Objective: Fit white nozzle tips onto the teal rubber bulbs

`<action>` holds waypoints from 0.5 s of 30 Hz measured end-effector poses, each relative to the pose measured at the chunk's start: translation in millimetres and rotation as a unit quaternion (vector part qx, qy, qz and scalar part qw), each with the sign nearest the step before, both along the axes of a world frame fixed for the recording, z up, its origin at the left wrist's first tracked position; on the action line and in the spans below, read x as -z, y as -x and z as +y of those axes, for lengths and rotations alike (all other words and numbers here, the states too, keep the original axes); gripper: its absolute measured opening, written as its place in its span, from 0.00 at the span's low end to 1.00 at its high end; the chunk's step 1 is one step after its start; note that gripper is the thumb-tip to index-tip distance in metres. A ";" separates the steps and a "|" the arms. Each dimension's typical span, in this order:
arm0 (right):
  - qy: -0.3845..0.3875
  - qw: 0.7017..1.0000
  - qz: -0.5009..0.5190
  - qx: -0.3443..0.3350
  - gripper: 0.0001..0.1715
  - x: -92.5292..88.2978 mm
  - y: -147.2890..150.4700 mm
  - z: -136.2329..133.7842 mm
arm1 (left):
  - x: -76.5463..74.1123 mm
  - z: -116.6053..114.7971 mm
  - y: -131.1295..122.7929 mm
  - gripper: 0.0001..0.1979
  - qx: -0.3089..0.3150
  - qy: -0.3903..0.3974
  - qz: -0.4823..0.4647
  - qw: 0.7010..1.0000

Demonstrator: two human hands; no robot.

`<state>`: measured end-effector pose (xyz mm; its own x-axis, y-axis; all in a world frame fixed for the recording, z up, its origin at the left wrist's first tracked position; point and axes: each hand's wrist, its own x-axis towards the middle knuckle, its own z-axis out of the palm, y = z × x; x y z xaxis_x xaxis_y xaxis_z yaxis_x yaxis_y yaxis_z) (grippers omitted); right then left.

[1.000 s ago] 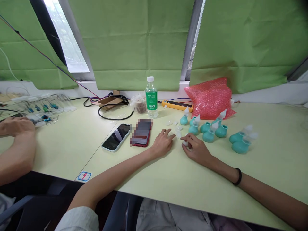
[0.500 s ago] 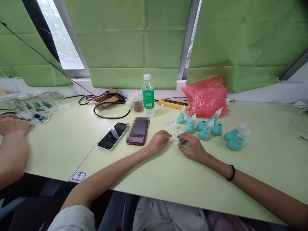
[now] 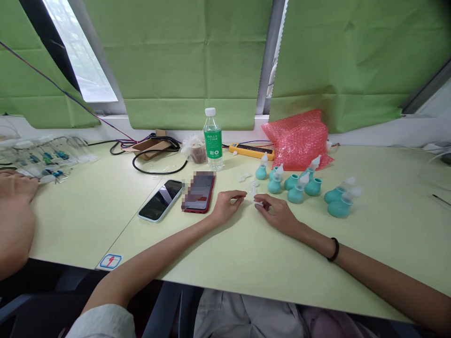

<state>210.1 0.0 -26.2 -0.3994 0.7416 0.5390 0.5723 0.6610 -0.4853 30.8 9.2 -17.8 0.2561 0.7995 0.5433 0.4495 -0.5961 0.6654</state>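
Observation:
My left hand (image 3: 227,206) rests on the table with thumb and forefinger drawn together. Whether anything small is between those fingertips cannot be made out. Just to its right, my right hand (image 3: 280,215) pinches a small translucent white piece (image 3: 258,203) low over the tabletop. Beyond the fingertips lie a few clear plastic pieces (image 3: 253,187) and small white scraps (image 3: 244,177). Right of and behind my right hand stand several teal rubber bulbs (image 3: 295,195). Some carry a clear pointed nozzle (image 3: 315,162); others have an open neck (image 3: 313,187).
Two phones (image 3: 161,201) (image 3: 199,192) lie left of my hands. Behind are a water bottle (image 3: 213,143), a yellow power strip (image 3: 251,151), a pink bubble-wrap bag (image 3: 299,141) and a black cable (image 3: 151,172). At far left, another person's arm (image 3: 16,220) is beside clear packets (image 3: 45,155).
The whole view has shifted slightly. My right hand has come a little closer to the left, and its fingertips have closed further around the white piece. The bulbs stay where they were.

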 end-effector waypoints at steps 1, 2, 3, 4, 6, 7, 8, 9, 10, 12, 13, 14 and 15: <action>0.001 1.000 -0.006 -0.002 0.11 0.7 -0.3 0.1 | -0.5 0.1 -0.1 0.08 -0.001 0.010 -0.012 1.000; 0.000 1.000 -0.011 -0.006 0.12 1.2 -0.7 0.1 | -0.8 0.2 -0.1 0.09 -0.003 0.020 -0.021 1.000; -0.002 1.000 -0.012 -0.010 0.12 1.5 -1.0 0.0 | -1.0 0.3 0.0 0.09 -0.007 0.027 -0.028 0.999; -0.006 1.000 -0.011 -0.014 0.12 1.6 -1.3 0.0 | -1.1 0.6 0.2 0.09 -0.012 0.030 -0.031 0.999; -0.018 1.000 -0.006 -0.016 0.12 1.3 -1.6 -0.2 | -0.6 1.1 0.4 0.09 -0.018 0.026 -0.030 0.999; -0.025 1.000 -0.002 -0.014 0.12 0.9 -1.6 -0.2 | -0.1 1.4 0.3 0.09 -0.017 0.022 -0.028 0.999; -0.031 0.999 0.004 -0.011 0.11 0.4 -1.5 -0.2 | 0.6 1.8 0.2 0.09 -0.015 0.019 -0.025 0.999; -0.035 0.999 0.012 -0.007 0.11 -0.1 -1.4 -0.2 | 1.4 2.2 0.0 0.09 -0.013 0.019 -0.022 0.999; -0.037 0.999 0.020 -0.004 0.10 -0.7 -1.2 -0.1 | 2.4 2.6 -0.3 0.09 -0.010 0.022 -0.017 1.000; -0.032 0.999 0.034 -0.001 0.09 -1.4 -0.9 0.4 | 4.1 3.1 -1.1 0.09 -0.003 0.032 0.001 0.999; -0.027 0.999 0.039 0.003 0.08 -1.6 -0.9 0.7 | 4.6 3.3 -1.4 0.09 0.001 0.037 0.013 0.999; -0.022 0.999 0.041 0.011 0.07 -1.6 -0.9 1.1 | 4.8 3.3 -1.7 0.09 0.005 0.037 0.026 0.999; -0.016 0.999 0.041 0.024 0.06 -1.4 -1.1 1.5 | 4.7 3.4 -1.8 0.09 0.007 0.035 0.038 0.999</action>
<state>211.2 1.5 -24.7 -0.3180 0.7402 0.5925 0.5627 0.6503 -0.5104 32.6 12.5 -22.5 0.3053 0.8308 0.4653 0.4920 -0.5560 0.6699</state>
